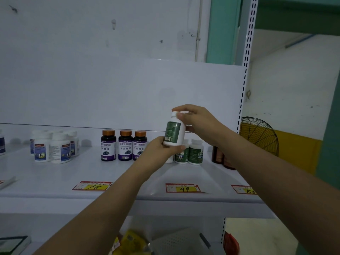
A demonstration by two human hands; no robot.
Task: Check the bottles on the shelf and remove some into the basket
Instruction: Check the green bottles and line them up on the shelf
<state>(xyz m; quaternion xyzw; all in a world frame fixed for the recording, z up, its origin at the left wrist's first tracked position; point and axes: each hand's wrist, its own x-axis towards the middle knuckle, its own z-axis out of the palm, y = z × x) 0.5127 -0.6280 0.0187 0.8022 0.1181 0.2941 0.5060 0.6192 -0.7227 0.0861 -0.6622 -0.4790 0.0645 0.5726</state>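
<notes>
Between our two hands, raised above the shelf (73, 173), we held a white bottle with a green label (174, 132), tilted slightly with its cap uppermost. Our left hand (160, 150) gripped it from below, fingers and thumb curled round the base. Our right hand (195, 122) pinched the top, thumb against the neck and fingers arched over the white cap. Just below and behind the grip, more green-labelled white bottles (196, 151) stood upright on the shelf, partly hidden by our left hand. Left of the grip, three dark bottles with purple labels (125, 145) and copper caps stood in a close row. Farther left was a cluster of white bottles with blue labels (53, 147). Right of the grip, behind our right forearm, brown bottles (219, 155) showed only in part. Nearer to us than the grip, a price tag reading 99 (182, 188) lay on the shelf's front edge. Well below the grip, under the shelf, sat a pale perforated basket (184, 240), blurred, with yellow packets (128, 240) to its left.
</notes>
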